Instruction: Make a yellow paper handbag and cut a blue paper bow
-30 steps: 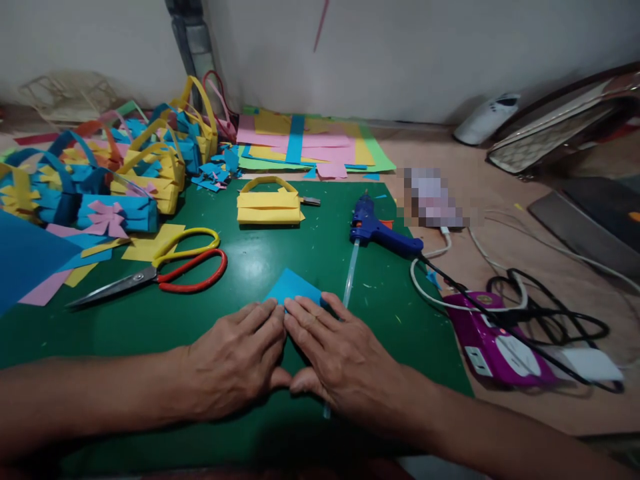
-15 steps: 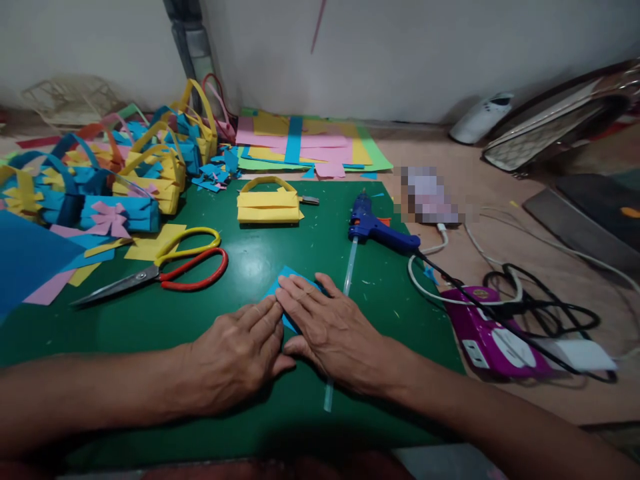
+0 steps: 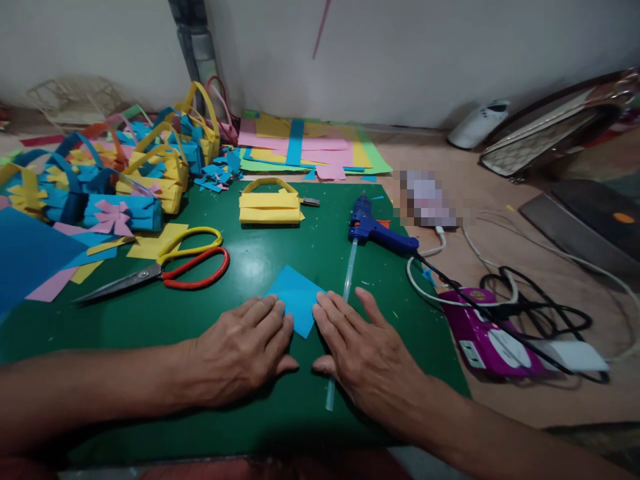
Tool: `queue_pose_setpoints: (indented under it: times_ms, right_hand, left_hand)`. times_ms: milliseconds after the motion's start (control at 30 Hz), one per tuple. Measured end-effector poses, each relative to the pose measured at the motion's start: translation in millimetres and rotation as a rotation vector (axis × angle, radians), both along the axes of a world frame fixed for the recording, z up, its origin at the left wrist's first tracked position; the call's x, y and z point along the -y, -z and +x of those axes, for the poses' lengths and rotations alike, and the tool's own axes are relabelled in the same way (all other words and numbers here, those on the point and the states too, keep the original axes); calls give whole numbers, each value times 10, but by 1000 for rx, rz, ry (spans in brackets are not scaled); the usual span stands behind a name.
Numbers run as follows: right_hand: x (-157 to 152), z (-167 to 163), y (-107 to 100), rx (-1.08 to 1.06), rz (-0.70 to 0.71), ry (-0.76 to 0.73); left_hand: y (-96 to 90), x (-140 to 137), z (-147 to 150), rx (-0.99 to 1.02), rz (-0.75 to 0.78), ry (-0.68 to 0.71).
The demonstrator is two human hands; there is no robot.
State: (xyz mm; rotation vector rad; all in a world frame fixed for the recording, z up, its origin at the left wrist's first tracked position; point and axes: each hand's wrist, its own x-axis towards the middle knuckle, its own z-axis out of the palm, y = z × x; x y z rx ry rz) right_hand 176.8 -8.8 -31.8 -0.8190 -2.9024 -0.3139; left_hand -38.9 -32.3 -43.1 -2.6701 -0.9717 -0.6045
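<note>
A small blue paper square point(image 3: 297, 300) lies flat on the green board point(image 3: 200, 413), one corner pointing toward me. My left hand point(image 3: 250, 343) rests with outstretched fingers on its left corner. On its right corner press the fingertips of my right hand point(image 3: 357, 340), whose thumb and index finger stand apart from the rest. Under that hand runs a clear glue stick point(image 3: 351, 267), fed into a blue glue gun point(image 3: 377, 229) that lies beyond it. Farther back sits a small yellow paper bag point(image 3: 269, 207) with a looped handle.
Scissors point(image 3: 165, 267) with yellow and red handles lie at left. Behind them stand several finished paper bags point(image 3: 125, 213), and stacked coloured paper point(image 3: 320, 143) lies at the back. On the right are a purple power strip point(image 3: 493, 333), tangled cables point(image 3: 545, 313) and a pixelated phone point(image 3: 430, 199).
My right hand has slid right, off the middle of the blue paper, uncovering it. My left hand stays at the left corner, and the view has shifted slightly.
</note>
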Motion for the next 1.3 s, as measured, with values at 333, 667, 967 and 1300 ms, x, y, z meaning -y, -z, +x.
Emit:
queue_pose_setpoints:
  times_ms: [333,667,967,1300]
  right_hand:
    - [-292,-238,-35,25,-91,-32]
    - [-332,-241,-15,39,-131,-1]
    - [-46,-67,-88,72,-172,-57]
    - [87,-26,-61,38,-7,-50]
  left_hand:
    - [58,-2,-19,-22,-74,8]
    - [53,-25,-14,28,-40,6]
    - [34,-60,5,-76,-94,-52]
    - [50,23,-13,-178,-101,-53]
